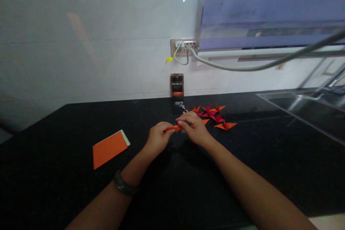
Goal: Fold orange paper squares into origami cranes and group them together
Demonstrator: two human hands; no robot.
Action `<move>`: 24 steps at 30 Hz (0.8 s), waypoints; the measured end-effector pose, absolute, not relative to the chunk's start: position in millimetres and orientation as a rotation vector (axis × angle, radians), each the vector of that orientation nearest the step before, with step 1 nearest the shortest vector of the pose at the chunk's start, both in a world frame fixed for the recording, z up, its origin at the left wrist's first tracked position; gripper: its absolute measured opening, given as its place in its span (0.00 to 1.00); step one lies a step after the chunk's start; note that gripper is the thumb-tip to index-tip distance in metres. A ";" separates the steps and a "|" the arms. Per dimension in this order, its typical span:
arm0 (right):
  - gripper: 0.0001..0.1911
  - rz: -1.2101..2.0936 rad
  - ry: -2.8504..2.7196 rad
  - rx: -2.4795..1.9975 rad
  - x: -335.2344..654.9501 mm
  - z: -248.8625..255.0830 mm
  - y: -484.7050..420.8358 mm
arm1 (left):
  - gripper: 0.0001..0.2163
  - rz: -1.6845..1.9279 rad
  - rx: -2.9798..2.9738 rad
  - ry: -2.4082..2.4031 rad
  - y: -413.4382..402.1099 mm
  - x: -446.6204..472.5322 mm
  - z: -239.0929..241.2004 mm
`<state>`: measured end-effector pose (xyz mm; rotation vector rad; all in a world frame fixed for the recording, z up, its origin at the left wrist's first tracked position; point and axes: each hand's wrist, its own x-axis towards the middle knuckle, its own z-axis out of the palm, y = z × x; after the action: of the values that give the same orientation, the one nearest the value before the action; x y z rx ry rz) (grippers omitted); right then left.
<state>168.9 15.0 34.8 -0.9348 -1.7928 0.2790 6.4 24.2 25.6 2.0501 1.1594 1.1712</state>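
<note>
My left hand (157, 139) and my right hand (194, 127) meet over the black counter (81, 190), both pinched on a narrow folded piece of orange paper (174, 128) held between them. The left fingers grip its left end, and the right fingers press on it from above. Just behind and to the right of my right hand lie several folded paper figures (215, 116) in orange and dark red. A dark band sits on my left wrist.
A stack of orange paper sheets (109, 148) lies on the counter to the left. A small dark box (177, 86) leans on the wall under a socket strip (184, 46) with a grey cable. A steel sink (309, 109) is at right.
</note>
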 end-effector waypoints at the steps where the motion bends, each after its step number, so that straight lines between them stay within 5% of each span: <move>1: 0.05 0.265 -1.857 -0.936 169.6 34.5 15.3 | 0.05 1.145 2.011 1.157 24.2 6.8 24.7; 14: 0.05 0.607 -1.830 -0.996 172.0 30.7 16.4 | 0.06 1.138 1.950 0.982 25.9 1.5 28.0; 24: 0.05 0.384 -1.947 -0.907 174.6 35.4 14.9 | 0.06 1.131 1.990 0.946 25.1 1.1 27.2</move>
<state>174.6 14.9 35.4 -0.9074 -1.9472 0.3841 1.1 25.1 27.2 1.9905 0.9461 1.1311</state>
